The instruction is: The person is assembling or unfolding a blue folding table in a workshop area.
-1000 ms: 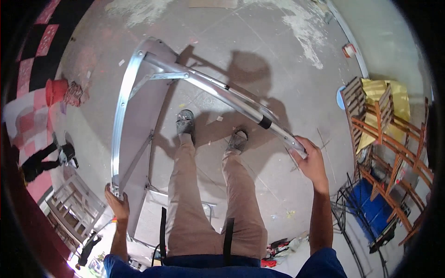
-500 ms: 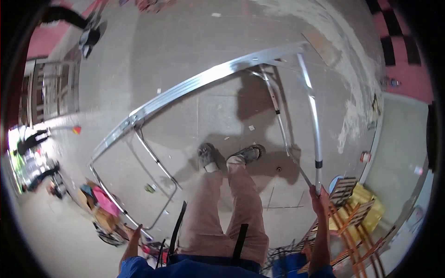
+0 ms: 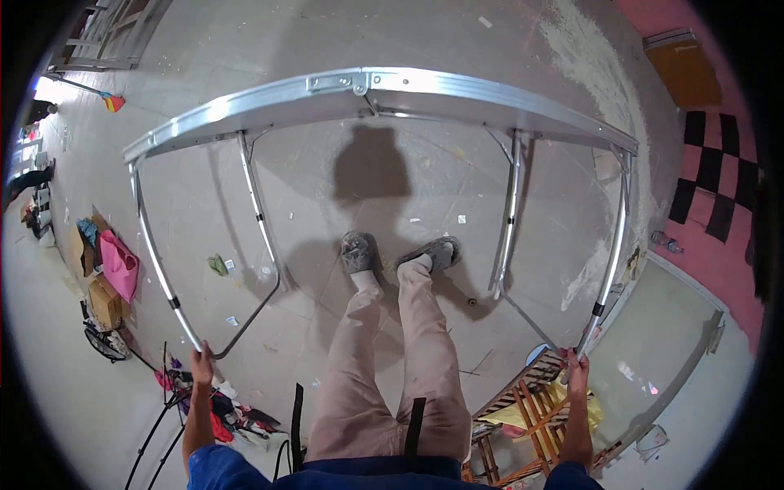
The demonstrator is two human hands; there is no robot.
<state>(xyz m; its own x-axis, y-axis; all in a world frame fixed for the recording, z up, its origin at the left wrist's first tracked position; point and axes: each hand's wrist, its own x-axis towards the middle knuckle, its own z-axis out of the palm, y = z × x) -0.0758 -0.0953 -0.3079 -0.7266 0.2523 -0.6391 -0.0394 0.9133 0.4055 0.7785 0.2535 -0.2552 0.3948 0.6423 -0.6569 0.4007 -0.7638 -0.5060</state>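
Folding table (image 3: 392,80) lies ahead of the person, long axis left to right, legs pointing back. Left hand (image 3: 202,367) is closed round the left leg (image 3: 174,302), right hand (image 3: 576,371) round the right leg (image 3: 599,309), finger wrap unclear; neither looks nearer.

Silver-framed table (image 3: 457,83) — edge upward, legs (image 3: 260,217) unfolded

Left hand (image 3: 202,367), right hand (image 3: 576,370) wide apart

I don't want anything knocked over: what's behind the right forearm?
Slatted wooden chairs and a yellow sheet show past the right forearm, while the right hand holds a folding-table leg. What the forearm itself covers cannot be seen.
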